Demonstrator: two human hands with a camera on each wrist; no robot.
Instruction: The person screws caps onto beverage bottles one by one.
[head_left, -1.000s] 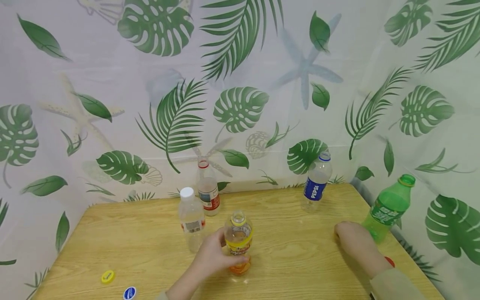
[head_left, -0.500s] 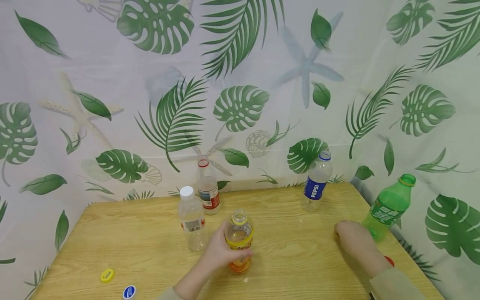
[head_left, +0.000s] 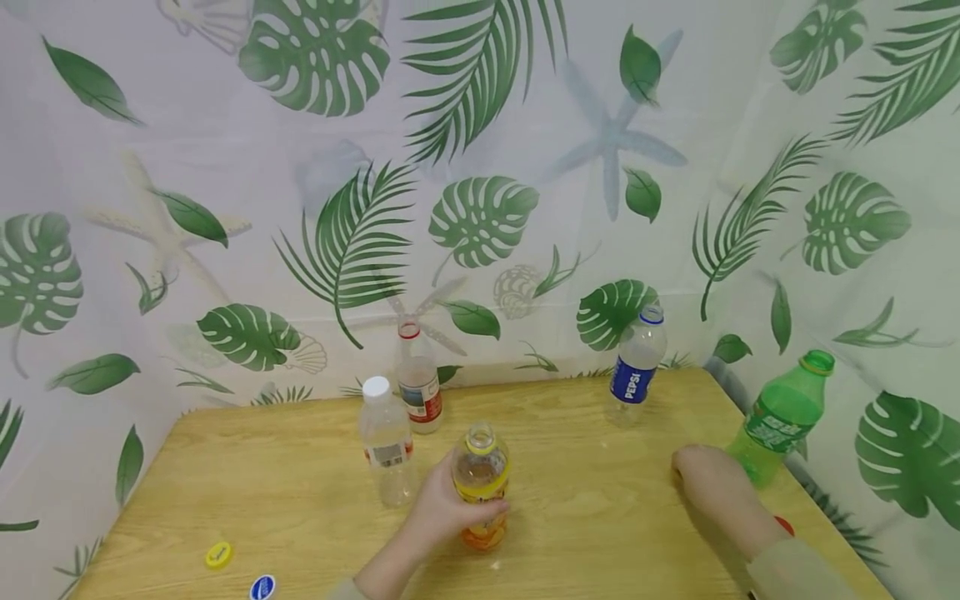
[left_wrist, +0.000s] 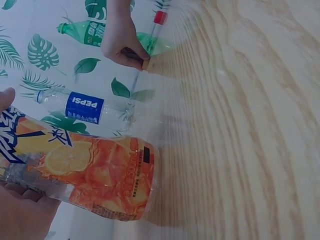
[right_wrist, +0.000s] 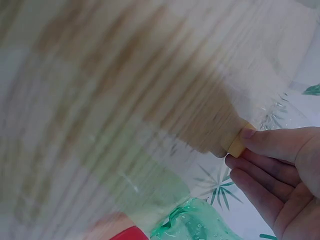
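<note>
Orange bottle (head_left: 480, 487) – left hand (head_left: 442, 510) grips it | right hand (head_left: 708, 483) pinches half-hidden cap (right_wrist: 236, 145)

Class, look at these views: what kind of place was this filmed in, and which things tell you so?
Probably a staged indoor tabletop setup, not a home kitchen: a leaf-print curtain screens off a small wooden table, and assorted drink bottles stand spaced out, among them the Pepsi bottle.

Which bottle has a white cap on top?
The clear bottle just left of the orange drink bottle held by the left hand. The orange one is uncapped, the Pepsi bottle's neck is blue, the green bottle's top green.
</note>
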